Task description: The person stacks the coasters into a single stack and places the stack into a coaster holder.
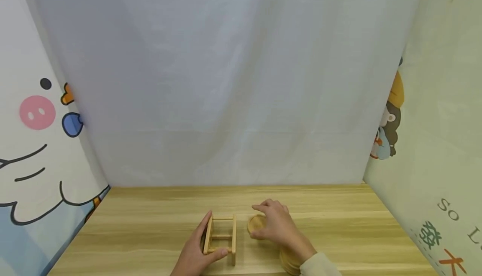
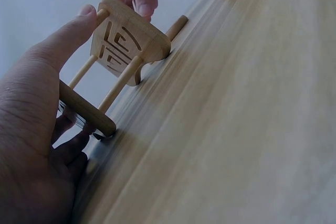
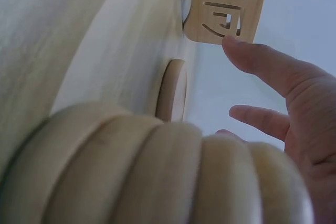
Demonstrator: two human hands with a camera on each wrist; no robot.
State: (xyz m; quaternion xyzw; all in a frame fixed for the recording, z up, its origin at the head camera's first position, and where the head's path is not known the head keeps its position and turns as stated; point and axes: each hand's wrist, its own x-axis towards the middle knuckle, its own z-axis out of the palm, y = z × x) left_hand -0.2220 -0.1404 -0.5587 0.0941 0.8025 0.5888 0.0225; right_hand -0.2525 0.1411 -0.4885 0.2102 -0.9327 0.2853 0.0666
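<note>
A smooth greyish-white curtain (image 1: 233,79) hangs along the far edge of a pale wood-grain desk (image 1: 339,221), with a cartoon-printed sheet (image 1: 35,146) at the left edge and a pale green printed sheet (image 1: 429,121) at the right. Toward the near edge, a little left of its middle, stands a small light-wood rack with slotted side panels joined by round rods (image 1: 234,240). Just right of it a single round, flat, light-wood disc (image 1: 255,223) lies on the desk, and a stack of matching thick-rimmed wooden discs (image 1: 287,263) sits farther right, closer to the near edge. The step in hand looks like steadying the rack while reaching for the lone disc; the next move seems to call for lowering the right hand (image 1: 276,223) and closing thumb and fingertips on the disc's rim, without nudging the stack below the wrist. The two hands are apart. The left hand (image 1: 196,248) grips the rack from its left, thumb across the near end, fingers behind the left panel. The right hand comes in from the near right, above the disc, thumb and fingers spread with nothing between them, the sleeved forearm slanting back over the stack.
</note>
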